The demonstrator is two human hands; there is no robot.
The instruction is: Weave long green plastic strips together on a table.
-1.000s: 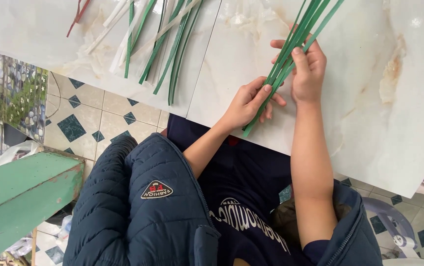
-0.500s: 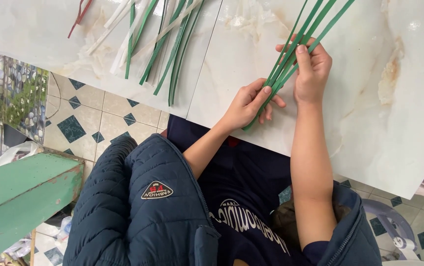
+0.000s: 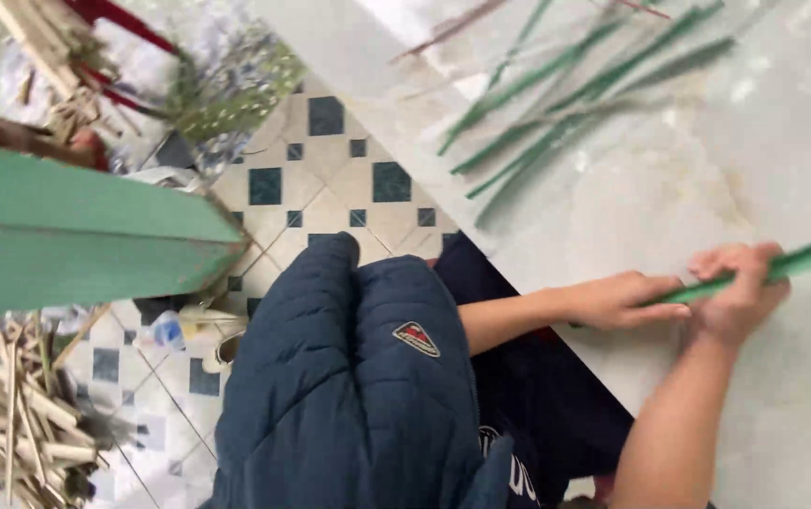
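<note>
Marble table (image 3: 782,396) lay bare beyond both hands; right hand (image 3: 740,297) gripped green strips (image 3: 801,259), left hand (image 3: 627,300) pinched their end.

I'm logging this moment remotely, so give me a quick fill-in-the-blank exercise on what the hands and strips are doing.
Both hands grip a bundle of ____ strips.
The right hand and left hand rest on a pale ____ tabletop.
More loose strips lie on the tabletop, ____ from both hands.
A dark blue padded ____ lies on the lap.

Missing words: green; marble; apart; jacket
</note>
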